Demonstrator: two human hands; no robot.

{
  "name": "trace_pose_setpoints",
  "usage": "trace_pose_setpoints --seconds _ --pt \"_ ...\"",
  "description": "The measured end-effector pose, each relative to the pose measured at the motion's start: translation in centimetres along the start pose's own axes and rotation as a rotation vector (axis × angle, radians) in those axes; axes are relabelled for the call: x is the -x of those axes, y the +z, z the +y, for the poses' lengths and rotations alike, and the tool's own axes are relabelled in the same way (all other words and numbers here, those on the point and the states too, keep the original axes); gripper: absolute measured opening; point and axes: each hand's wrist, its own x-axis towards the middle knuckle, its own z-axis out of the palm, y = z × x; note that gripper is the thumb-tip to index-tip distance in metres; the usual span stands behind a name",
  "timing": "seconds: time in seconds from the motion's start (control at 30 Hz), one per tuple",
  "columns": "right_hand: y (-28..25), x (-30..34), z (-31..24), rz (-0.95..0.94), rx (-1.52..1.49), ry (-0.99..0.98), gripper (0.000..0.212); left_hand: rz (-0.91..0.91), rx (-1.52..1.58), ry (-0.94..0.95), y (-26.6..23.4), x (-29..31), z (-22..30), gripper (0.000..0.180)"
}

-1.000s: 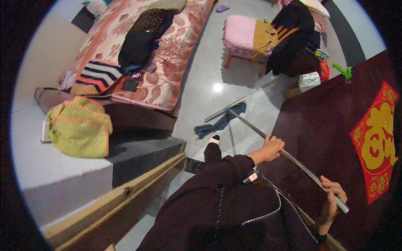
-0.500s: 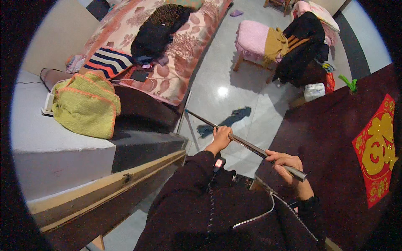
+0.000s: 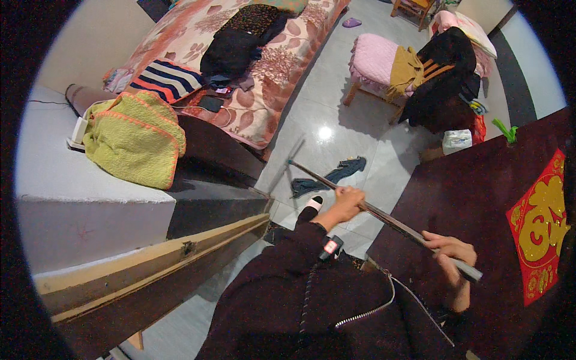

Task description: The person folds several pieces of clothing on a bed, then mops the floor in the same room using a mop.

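Note:
A long metal pole (image 3: pixel 390 221) slants across in front of me. At its far end is a blurred, thin crossbar head (image 3: pixel 287 165) on the floor, like that of a floor mop. My left hand (image 3: pixel 347 204) is wrapped round the middle of the pole. Nearer its top end, my right hand (image 3: pixel 453 255) is closed on it, palm beneath the shaft. Just beyond the pole, a long dark piece of cloth (image 3: pixel 339 174) lies on the tiles. My foot (image 3: pixel 313 205) shows below the left wrist.
A bed (image 3: pixel 279 84) with clothes on it stands far left. A yellow-green towel (image 3: pixel 135 141) lies on the white ledge (image 3: pixel 114 222) at left. A pink-covered stool (image 3: pixel 375 57) and a clothes-draped chair (image 3: pixel 444 84) stand far right. The dark red door (image 3: pixel 480 198) flanks my right side.
Both hands and the pole have moved rightward and slightly nearer. The crossbar head has come away from the bed's edge toward the dark cloth. My foot has come into view.

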Motion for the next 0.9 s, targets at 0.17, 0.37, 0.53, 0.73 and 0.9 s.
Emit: trace_pose_setpoints --seconds 0.17,0.37,0.53,0.73,0.9 --pt "5.2 -2.3 5.3 -0.38 0.138 -0.085 0.004 0.079 0.013 -0.234 -0.8 3.3 -8.2 0.023" --pt "0.2 0.8 1.5 -0.266 0.121 0.151 0.007 -0.01 0.209 -0.259 6.1 0.6 -5.0 0.025" --pt "-2.4 3.0 -1.4 -0.136 0.207 0.129 0.011 0.022 0.291 -0.119 7.9 -3.5 2.4 0.021" --pt "-6.4 10.0 -2.5 0.311 0.124 0.018 0.023 0.066 0.119 0.258 6.4 -6.6 10.9 0.018" --pt "-9.5 15.3 -6.3 0.296 0.102 -0.104 0.023 -0.233 0.229 0.369 6.6 -4.4 17.4 0.022"
